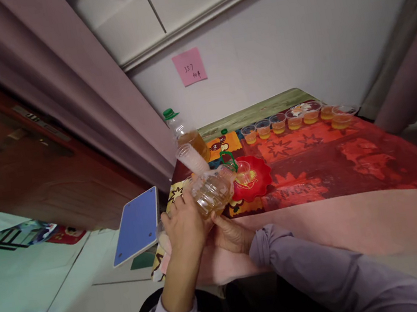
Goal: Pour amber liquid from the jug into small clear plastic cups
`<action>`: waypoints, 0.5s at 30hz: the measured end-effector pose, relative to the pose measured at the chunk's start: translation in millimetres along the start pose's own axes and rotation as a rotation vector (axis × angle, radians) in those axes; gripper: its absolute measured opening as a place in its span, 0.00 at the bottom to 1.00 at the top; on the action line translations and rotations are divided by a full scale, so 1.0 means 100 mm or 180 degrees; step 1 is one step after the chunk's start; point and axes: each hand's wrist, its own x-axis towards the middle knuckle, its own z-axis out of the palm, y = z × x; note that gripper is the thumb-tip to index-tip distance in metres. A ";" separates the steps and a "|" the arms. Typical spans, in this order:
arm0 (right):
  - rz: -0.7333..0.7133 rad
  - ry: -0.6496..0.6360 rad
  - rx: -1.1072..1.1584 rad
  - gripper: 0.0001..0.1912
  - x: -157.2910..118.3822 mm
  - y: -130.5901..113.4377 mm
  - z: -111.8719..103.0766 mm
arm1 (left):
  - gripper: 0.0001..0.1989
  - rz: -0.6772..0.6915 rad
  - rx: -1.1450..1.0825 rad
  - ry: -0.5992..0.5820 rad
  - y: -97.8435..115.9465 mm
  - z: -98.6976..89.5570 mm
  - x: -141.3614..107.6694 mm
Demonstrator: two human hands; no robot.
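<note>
Both hands hold a large clear plastic bottle [212,192] of amber liquid, tilted nearly on its side. Its neck, with a green carrying ring [228,159], points right toward a clear plastic cup [244,169]. That cup stands on a red scalloped plate [264,181]. My left hand [185,223] wraps over the bottle's lower part from the left. My right hand [233,233] supports it from below, thumb against its side; its other fingers are partly hidden. Whether liquid is flowing from the mouth I cannot tell.
A stack of clear cups [192,160] leans behind the bottle, near a second green-capped bottle [195,145]. Several cups of yellow liquid [278,125] line the back right. A loose green cap [224,131] lies nearby. At left is a blue board [137,226].
</note>
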 end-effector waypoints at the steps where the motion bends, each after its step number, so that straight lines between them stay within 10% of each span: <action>1: 0.0012 -0.0010 0.0000 0.39 0.00 0.00 -0.01 | 0.43 -0.0008 -0.0002 -0.0014 0.00 0.00 0.00; 15: 0.0054 0.0042 -0.0065 0.40 -0.01 -0.04 0.07 | 0.44 0.0000 -0.0020 0.0088 0.00 0.03 0.01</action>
